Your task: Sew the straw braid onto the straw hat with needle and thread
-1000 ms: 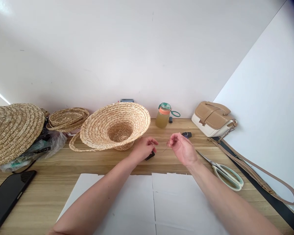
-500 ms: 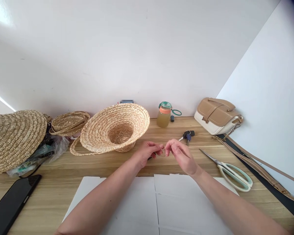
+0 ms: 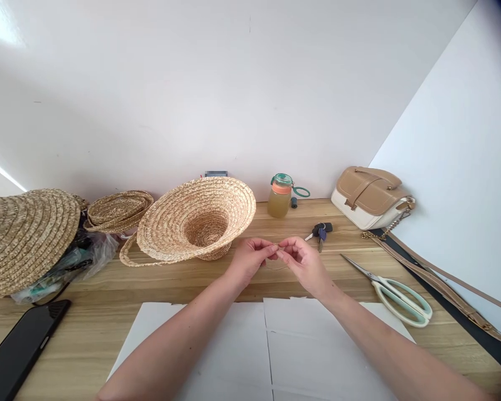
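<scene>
Above the wooden table (image 3: 108, 312), the left hand (image 3: 248, 259) and the right hand (image 3: 303, 262) meet fingertip to fingertip, both pinched together on something too fine to make out, perhaps a thin thread (image 3: 275, 266) that loops faintly just below them. They hover just in front of the upturned straw hat (image 3: 196, 220), over the far edge of the white paper sheets (image 3: 242, 345). Keys (image 3: 319, 229) lie near the right hand, scissors (image 3: 394, 292) farther right, and a bottle (image 3: 279, 196) stands by the wall.

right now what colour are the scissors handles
Pale mint green, seen in the head view: the scissors lie on the wooden table to the right.
</scene>
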The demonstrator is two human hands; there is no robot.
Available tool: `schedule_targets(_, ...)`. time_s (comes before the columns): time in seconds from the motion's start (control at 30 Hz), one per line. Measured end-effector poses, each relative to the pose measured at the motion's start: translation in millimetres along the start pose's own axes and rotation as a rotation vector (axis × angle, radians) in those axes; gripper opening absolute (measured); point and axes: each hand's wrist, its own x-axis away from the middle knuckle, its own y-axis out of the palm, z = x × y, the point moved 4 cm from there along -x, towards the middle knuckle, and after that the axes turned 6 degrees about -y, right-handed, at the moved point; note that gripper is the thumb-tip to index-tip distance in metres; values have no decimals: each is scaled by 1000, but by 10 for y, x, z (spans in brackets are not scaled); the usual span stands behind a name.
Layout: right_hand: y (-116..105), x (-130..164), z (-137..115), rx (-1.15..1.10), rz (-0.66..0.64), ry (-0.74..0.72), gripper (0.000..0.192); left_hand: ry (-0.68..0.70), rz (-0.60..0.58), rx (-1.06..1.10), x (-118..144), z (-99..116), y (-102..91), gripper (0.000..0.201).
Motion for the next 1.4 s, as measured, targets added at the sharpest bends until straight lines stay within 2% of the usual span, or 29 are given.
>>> schedule_targets(0.2,-19,-21,30,112,-21,25,29,38,58,-111,-11,7,-2,25)
schedule_targets(0.47,-96,4,-55,253,132,-74,33,157,149,-225,24,28,-8,21)
schedule_targets(0.57,-97,8,-63,185,134,-58,28,207,181,-273,47,37,4,18)
schedule_targets(0.83,10,-7,30,-200,-47,147,40,320,213,-426,77,58,27,18)
schedule_targets(0.97,12,-12,3,-300,-62,176,35,312,220,-431,88,50,23,17)
schedule_targets(1.13,-15,-25,35,-282,-1,183,32,281,224,-420,59,5,2,18)
schedule_targets(1.4,-75,-43,121,-178,135,142,31,151,142,-178,-18,-80,-14,30)
